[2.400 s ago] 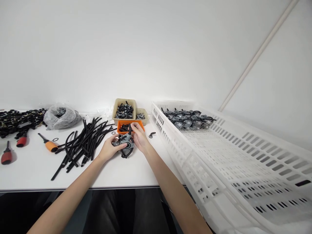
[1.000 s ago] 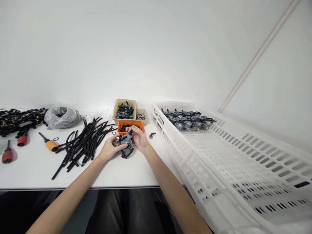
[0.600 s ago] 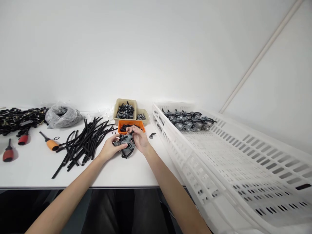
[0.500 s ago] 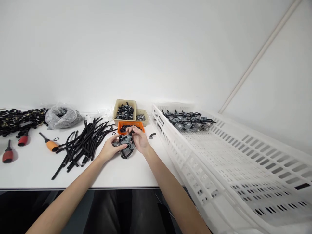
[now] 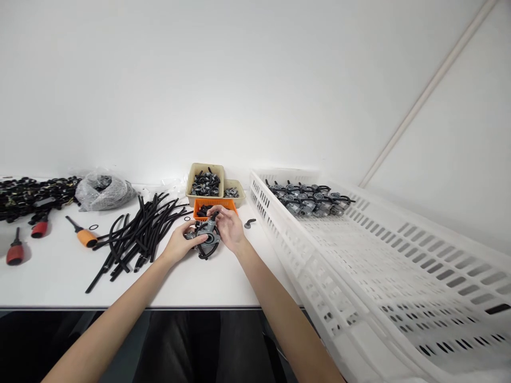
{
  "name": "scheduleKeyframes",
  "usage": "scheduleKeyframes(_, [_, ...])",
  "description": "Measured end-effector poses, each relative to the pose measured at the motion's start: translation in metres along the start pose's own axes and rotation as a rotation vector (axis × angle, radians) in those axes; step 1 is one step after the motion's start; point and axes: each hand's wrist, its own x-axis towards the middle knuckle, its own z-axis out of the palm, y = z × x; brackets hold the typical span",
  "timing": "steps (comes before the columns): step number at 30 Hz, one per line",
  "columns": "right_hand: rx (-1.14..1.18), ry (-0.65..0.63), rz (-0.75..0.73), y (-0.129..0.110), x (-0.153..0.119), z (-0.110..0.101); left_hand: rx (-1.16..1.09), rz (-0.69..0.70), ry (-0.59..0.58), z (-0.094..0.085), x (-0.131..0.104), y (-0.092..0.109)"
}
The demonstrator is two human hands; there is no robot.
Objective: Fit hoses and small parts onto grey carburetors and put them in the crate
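Observation:
A grey metal carburetor [image 5: 210, 229] with a black hose looped round its lower side is held just over the white table. My left hand [image 5: 181, 243] grips it from the left, thumb lying across its front. At its top, my right hand [image 5: 228, 226] has its fingers curled round the black piece on the upper neck. Behind the hands is an orange basket [image 5: 198, 203] of small black parts. A small grey and black lever piece [image 5: 249, 223] lies on the table to the right of my right hand.
Black hoses [image 5: 139, 234] lie in a pile on the left, beside an orange-handled screwdriver [image 5: 85, 236] and red-handled tools [image 5: 15, 253]. A plastic bag [image 5: 104, 192] and beige bins [image 5: 189, 183] stand at the back. A large white crate [image 5: 319, 260] with several carburetors fills the right side.
The view has shifted very slightly. Both hands stay on the carburetor, and the right fingers have moved a little at its top.

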Motion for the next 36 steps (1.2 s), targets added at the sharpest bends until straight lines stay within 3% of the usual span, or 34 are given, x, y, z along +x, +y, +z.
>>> scheduleKeyframes(9, [0.003,0.025,-0.007,0.003,0.002,-0.002,-0.085,0.0,-0.047,0.0,0.001,-0.001])
scheduleKeyframes(24, [-0.041,0.083,-0.037,0.006,0.005,-0.003,-0.087,-0.017,-0.008,0.0,0.0,0.002])
scheduleKeyframes(36, [-0.011,0.124,-0.019,0.011,0.01,-0.007,-0.229,-0.087,0.021,0.0,0.0,0.006])
